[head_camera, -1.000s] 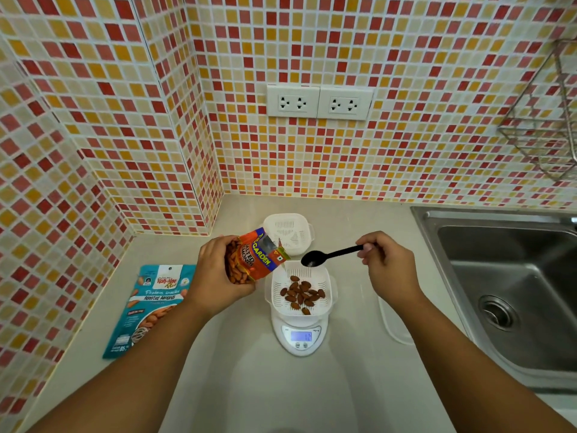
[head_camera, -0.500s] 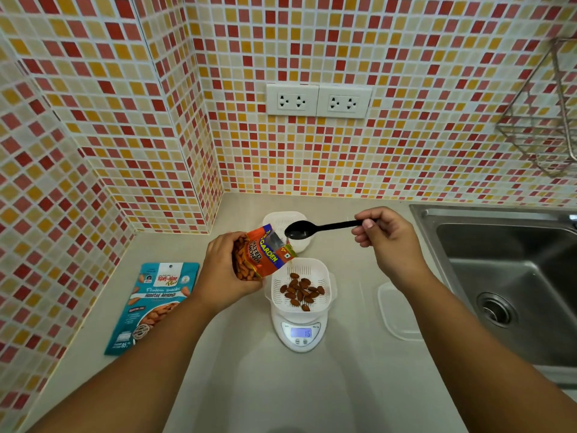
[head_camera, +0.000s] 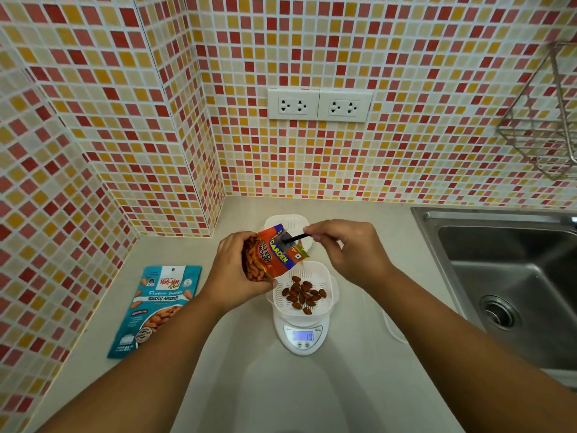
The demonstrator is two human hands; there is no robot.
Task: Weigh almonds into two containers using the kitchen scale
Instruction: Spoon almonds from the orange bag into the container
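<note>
Hands full: left gripping almond packet, right with black spoon now inside it.

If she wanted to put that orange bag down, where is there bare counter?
Bare counter lies in front of the scale, and between it and the teal almond pouch. Around the scale, containers crowd; a clear lid lies toward the sink.

A steel sink sits right, a wire rack and two sockets on the tiled wall.
</note>
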